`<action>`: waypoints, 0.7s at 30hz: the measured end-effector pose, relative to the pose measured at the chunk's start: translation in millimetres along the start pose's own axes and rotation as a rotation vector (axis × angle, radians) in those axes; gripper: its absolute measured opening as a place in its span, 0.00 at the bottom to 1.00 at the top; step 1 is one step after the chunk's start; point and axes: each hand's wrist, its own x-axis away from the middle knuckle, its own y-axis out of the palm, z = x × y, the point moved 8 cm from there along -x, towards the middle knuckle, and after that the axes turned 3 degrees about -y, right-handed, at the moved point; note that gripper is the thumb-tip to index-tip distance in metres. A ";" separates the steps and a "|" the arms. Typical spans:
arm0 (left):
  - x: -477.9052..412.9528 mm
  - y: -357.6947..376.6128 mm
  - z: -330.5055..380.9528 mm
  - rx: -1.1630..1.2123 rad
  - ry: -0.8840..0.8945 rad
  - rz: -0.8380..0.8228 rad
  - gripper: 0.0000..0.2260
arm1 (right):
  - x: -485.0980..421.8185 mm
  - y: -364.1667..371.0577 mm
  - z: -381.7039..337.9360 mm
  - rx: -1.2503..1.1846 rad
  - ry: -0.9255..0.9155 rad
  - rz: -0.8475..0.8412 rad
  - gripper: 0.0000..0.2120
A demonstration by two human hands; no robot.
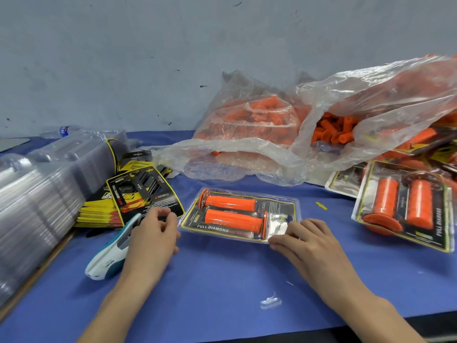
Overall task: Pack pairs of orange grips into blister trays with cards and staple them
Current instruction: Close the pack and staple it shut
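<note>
A clear blister tray [284, 203] lies at the middle of the blue table. It holds two orange grips [232, 220] side by side on a black-and-yellow card. My right hand [306, 241] rests on the tray's near right corner with fairly straight fingers. My left hand [153, 233] sits just left of the tray with curled fingers. It covers the front end of a white and teal stapler [108, 258]. Whether the left hand grips the stapler is hidden.
A stack of cards [128, 196] and stacked empty trays [37, 194] lie at left. Clear bags of loose orange grips [257, 125] fill the back. Packed trays [405, 209] pile at right. A small scrap [270, 302] lies near the table's front edge.
</note>
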 end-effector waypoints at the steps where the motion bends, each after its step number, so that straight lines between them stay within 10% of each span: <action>1: 3.7 -12.8 9.4 -0.192 0.134 0.122 0.03 | 0.8 1.0 0.6 -0.001 -0.004 -0.003 0.08; 5: 13.7 -33.6 16.1 -0.751 0.339 0.339 0.13 | 1.9 3.5 1.5 -0.029 -0.013 -0.004 0.04; 12: 5.6 -38.8 -18.1 -0.966 0.107 0.103 0.24 | 2.6 10.4 -5.0 -0.066 -0.056 -0.092 0.06; 17: 14.3 -27.6 10.3 -0.183 0.179 -0.136 0.16 | 2.4 12.0 -6.2 -0.077 -0.065 -0.103 0.07; 21: 37.2 25.1 4.9 0.420 -0.251 -0.541 0.10 | 0.9 11.3 -8.0 -0.082 -0.086 -0.073 0.05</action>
